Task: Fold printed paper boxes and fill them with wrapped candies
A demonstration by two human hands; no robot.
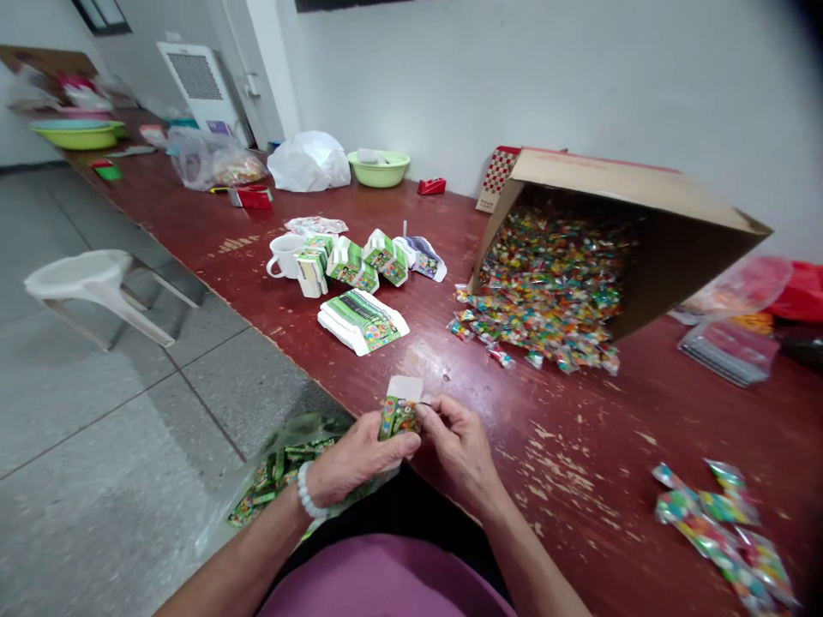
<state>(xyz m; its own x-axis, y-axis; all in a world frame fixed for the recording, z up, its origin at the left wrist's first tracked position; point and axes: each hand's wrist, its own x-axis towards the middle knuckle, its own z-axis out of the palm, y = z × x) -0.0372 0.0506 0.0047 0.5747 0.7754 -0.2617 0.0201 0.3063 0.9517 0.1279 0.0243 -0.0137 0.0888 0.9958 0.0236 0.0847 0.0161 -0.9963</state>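
A small green printed candy box point(401, 415) with its white top flap up is held over the table's front edge. My left hand point(353, 458), with a pale bead bracelet on the wrist, wraps round its left side. From the other side, my right hand point(464, 444) pinches the box's edge by the flap, thumb and fingers closed. Below my left hand, a clear plastic bag point(283, 471) holds several green boxes. Ahead on the table lies a stack of flat green cartons point(363, 321). What is inside the held box is hidden.
On the red table point(566, 463), a tipped cardboard box point(643, 188) spills wrapped candies point(553, 300). More candy packets point(720, 531) lie at the right. A white mug point(284, 255) and green carton bundles point(352, 264) stand beyond. A white stool point(96, 278) is on the floor at left.
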